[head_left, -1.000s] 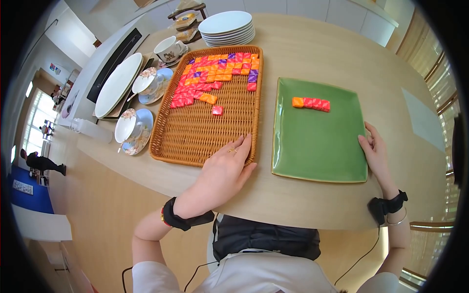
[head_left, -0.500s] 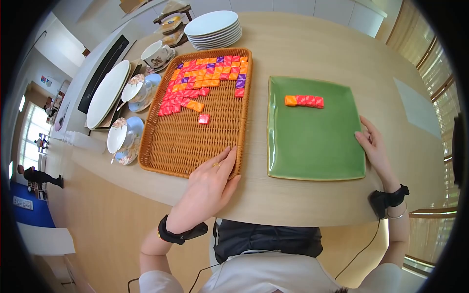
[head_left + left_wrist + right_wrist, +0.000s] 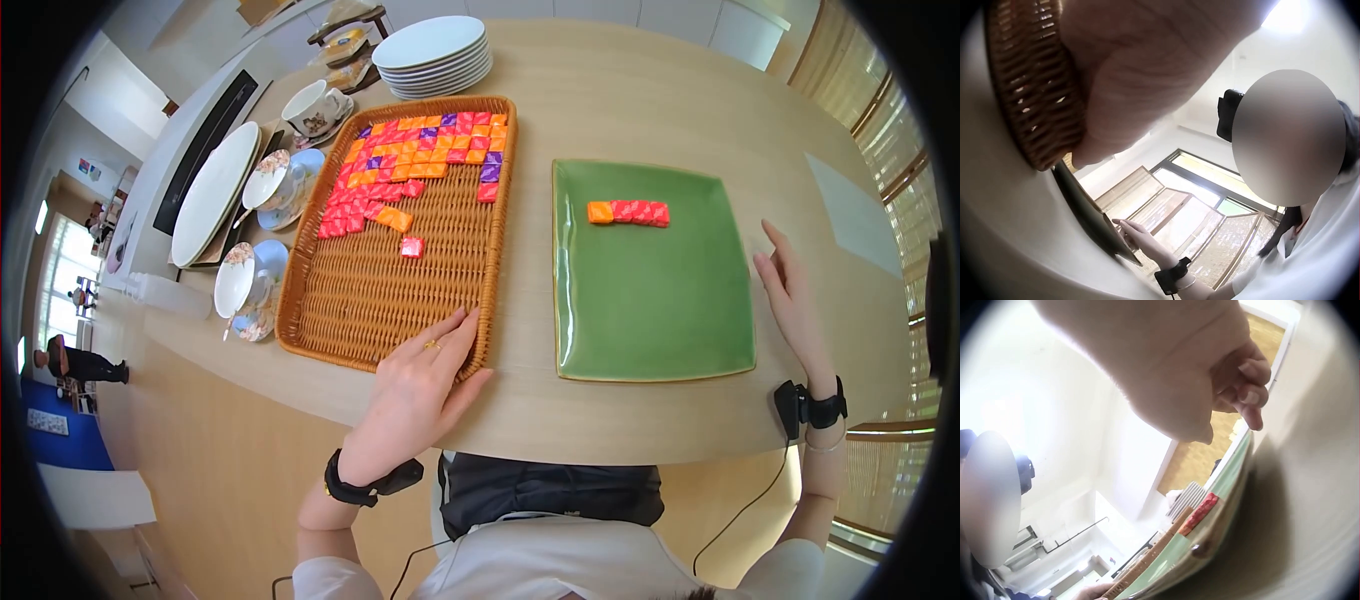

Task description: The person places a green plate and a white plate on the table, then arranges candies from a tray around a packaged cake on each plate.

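While blinds (image 3: 848, 70) hang nearby, a pale table (image 3: 620, 90) bears tray (image 3: 350, 300) and plate (image 3: 655, 300).

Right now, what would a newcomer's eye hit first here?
Probably the wicker basket, left of centre in the head view, its far part crowded with small red, orange and purple squares. Next, the green plate to its right, bare except for a short orange-and-red row toward the far edge. Then the left hand at the basket's near right corner.
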Tool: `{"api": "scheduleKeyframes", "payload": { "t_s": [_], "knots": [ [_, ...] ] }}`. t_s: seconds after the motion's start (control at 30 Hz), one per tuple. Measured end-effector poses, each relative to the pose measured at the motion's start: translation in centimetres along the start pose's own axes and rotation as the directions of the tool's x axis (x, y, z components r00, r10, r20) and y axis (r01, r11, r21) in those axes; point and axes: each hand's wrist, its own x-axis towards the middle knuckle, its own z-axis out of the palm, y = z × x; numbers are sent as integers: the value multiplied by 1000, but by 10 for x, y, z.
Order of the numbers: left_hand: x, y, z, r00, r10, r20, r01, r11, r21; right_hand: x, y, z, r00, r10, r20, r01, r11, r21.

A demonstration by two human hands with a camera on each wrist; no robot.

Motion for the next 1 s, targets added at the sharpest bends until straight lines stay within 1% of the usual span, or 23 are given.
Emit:
{"api": "scheduleKeyframes", "payload": {
  "t_s": [0.03,0.07,0.13,0.17,0.23,0.27,0.33,0.37,0.43,0.47,0.53,0.57,0.6,0.63,0.67,0.73,0.77,0.83,0.87,0.93,0.97,1.0],
  "knots": [
    [-1,0,0,1000,-16,2,16,1000,-7,2,-11,-4,995,-82,-64,78,995,-67],
    [-1,0,0,1000,-24,-1,24,1000,-4,5,-25,-7,994,-89,-61,85,994,-63],
    [-1,2,0,1000,-13,-19,13,1000,-10,11,-62,-11,987,-159,20,158,987,22],
    [-2,3,-1,1000,-19,-23,19,1000,-2,16,-83,-12,986,-167,20,167,986,28],
    [-6,5,-2,998,-36,-44,34,998,-46,27,-121,-10,947,-292,134,294,956,-1],
    [-8,5,-3,998,-36,-44,34,998,-44,35,-132,-4,947,-292,132,295,956,0],
    [-13,4,-6,997,-70,-17,69,995,-68,57,-146,5,864,-474,168,490,869,-67],
    [-16,2,-7,998,-66,-19,65,996,-69,68,-144,8,865,-473,166,489,869,-70],
    [-22,-2,-10,999,-32,-2,31,997,-69,93,-135,20,877,-448,173,475,862,-175],
    [-23,-3,-11,1000,-26,0,26,997,-74,109,-121,27,880,-443,173,470,864,-180],
    [-24,-2,-12,1000,-25,-16,24,999,-38,139,-87,37,861,-416,293,502,790,-352],
    [-25,-3,-10,1000,-19,-14,18,999,-43,151,-80,35,864,-410,293,497,791,-357],
    [-24,-4,-7,999,-24,-28,23,999,-38,162,-75,34,823,-336,459,465,862,-203],
    [-24,-5,-6,999,-30,-44,29,999,-32,167,-75,32,739,-281,613,394,917,-55],
    [-23,-6,-5,999,-27,-46,25,999,-31,166,-76,31,741,-280,611,395,917,-58],
    [-22,-6,-5,998,-4,-62,2,999,-37,163,-79,29,755,-249,606,322,947,-12],
    [-22,-6,-5,998,-5,-63,3,999,-37,164,-76,32,755,-250,606,323,946,-13],
    [-22,-6,-6,998,0,-59,-3,999,-40,166,-64,43,759,-232,608,191,972,134],
    [-21,-6,-7,998,-1,-60,-1,999,-39,166,-58,47,758,-234,609,192,972,135],
    [-21,-6,-8,998,5,-56,-8,999,-40,168,-50,52,769,-285,573,167,954,250],
    [-22,-6,-9,998,3,-60,-6,999,-37,168,-50,52,768,-289,572,172,953,251],
    [-24,-6,-10,999,2,-46,-4,999,-54,166,-51,52,749,-287,597,149,951,271]
  ]
}}
